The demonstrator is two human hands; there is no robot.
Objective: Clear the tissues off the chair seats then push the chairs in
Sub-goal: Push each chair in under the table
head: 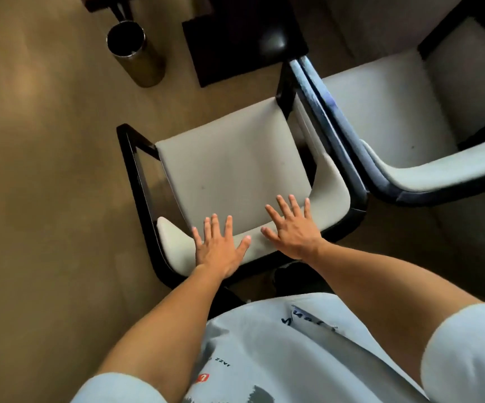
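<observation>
presently both hands are spread wide and hold nothing. the left hand lies flat with fingers straight and splayed, over the padded backrest of the near chair, its fingertips reaching toward the rear edge of the seat. the right hand is likewise flat and fanned, set just beside the left, over the same curved backrest further to the right. whether the palms press the padding or hover just above it cannot be told from this view.

the near chair has a pale grey seat cushion and a dark frame that wraps round its sides and back. its seat surface shows only bare upholstery. its front edge points toward a dark table leg or base at the top of the view.

a second chair of the same kind stands just to the right, its dark frame touching or nearly touching that of the near chair. its pale seat likewise shows bare upholstery, though the far right part runs out of view.

a cylindrical metal bin stands on the brown floor, to the left of the table base and well apart from the near chair. its contents are too dark to make out.

the person wears a light printed shirt with short sleeves, seen at the bottom of the view, and both forearms are bare.
</observation>
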